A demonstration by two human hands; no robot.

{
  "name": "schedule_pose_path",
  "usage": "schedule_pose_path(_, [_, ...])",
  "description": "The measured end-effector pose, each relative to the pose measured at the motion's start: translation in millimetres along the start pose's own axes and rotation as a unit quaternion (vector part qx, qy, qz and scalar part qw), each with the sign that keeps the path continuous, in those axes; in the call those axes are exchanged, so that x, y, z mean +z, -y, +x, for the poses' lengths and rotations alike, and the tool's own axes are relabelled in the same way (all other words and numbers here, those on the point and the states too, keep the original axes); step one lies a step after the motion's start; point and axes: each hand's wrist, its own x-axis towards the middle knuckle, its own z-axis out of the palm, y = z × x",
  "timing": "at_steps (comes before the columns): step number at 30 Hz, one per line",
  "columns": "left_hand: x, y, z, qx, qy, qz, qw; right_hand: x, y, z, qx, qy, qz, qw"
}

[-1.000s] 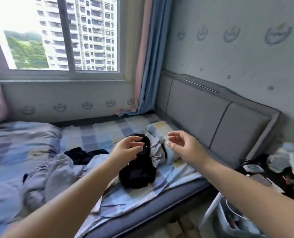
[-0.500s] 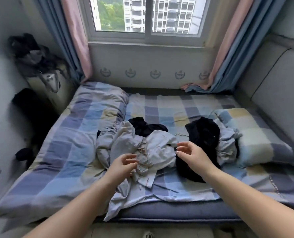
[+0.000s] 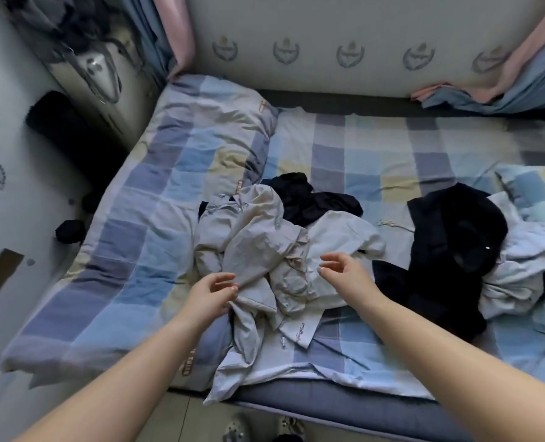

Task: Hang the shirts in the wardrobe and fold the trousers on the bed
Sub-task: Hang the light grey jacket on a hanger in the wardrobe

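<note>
A crumpled pale grey garment pile (image 3: 265,247) lies in the middle of the bed (image 3: 376,148), one part trailing over the front edge. A dark navy garment (image 3: 312,199) sits behind it. A larger black garment (image 3: 449,247) lies to the right beside another pale grey bundle (image 3: 520,266). My left hand (image 3: 210,295) hovers at the pile's left edge, fingers loosely curled, holding nothing. My right hand (image 3: 344,272) is over the pile's right side, fingers relaxed and apart.
A folded checked duvet (image 3: 156,218) covers the bed's left half and a checked pillow (image 3: 539,193) lies at right. Dark clutter and an appliance (image 3: 99,71) stand at the far left. Curtains (image 3: 520,87) drape onto the far right corner. Slippers (image 3: 236,425) show below.
The view has swung left and down from the headboard side to the middle of the bed. Both hands moved from the black garment to over the pale grey pile.
</note>
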Motion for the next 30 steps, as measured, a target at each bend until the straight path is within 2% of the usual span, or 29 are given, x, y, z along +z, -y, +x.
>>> schedule_pose_path(4, [15,9,65,-0.014,0.001,0.002,1.0,15,-21,59,0.04,-0.009,0.002,0.999])
schedule_pose_path(8, [32,32,134,0.0,0.015,0.061,0.998,32,-51,119,0.065,-0.014,-0.003,0.998])
schedule_pose_path(12, [43,42,215,0.077,0.012,0.157,0.985,52,-83,194,0.08,-0.034,-0.007,0.996])
schedule_pose_path(15, [57,48,265,0.141,0.01,0.177,0.974,70,-107,245,0.095,-0.037,-0.014,0.995])
schedule_pose_path(21, [109,69,319,0.253,0.095,0.23,0.935,104,-155,310,0.066,-0.021,-0.166,0.984])
schedule_pose_path(24, [140,86,345,0.289,0.148,0.35,0.879,119,-181,325,0.063,0.0,-0.183,0.981])
schedule_pose_path(26, [153,99,364,0.257,0.146,0.446,0.845,126,-194,332,0.062,-0.003,-0.189,0.98])
schedule_pose_path(27, [155,104,371,0.22,0.128,0.475,0.842,128,-199,334,0.06,-0.015,-0.195,0.979])
schedule_pose_path(28, [154,107,377,0.193,0.1,0.485,0.847,128,-203,335,0.058,-0.026,-0.2,0.978])
schedule_pose_path(30, [148,112,387,0.192,0.036,0.456,0.869,127,-205,335,0.05,-0.044,-0.187,0.98])
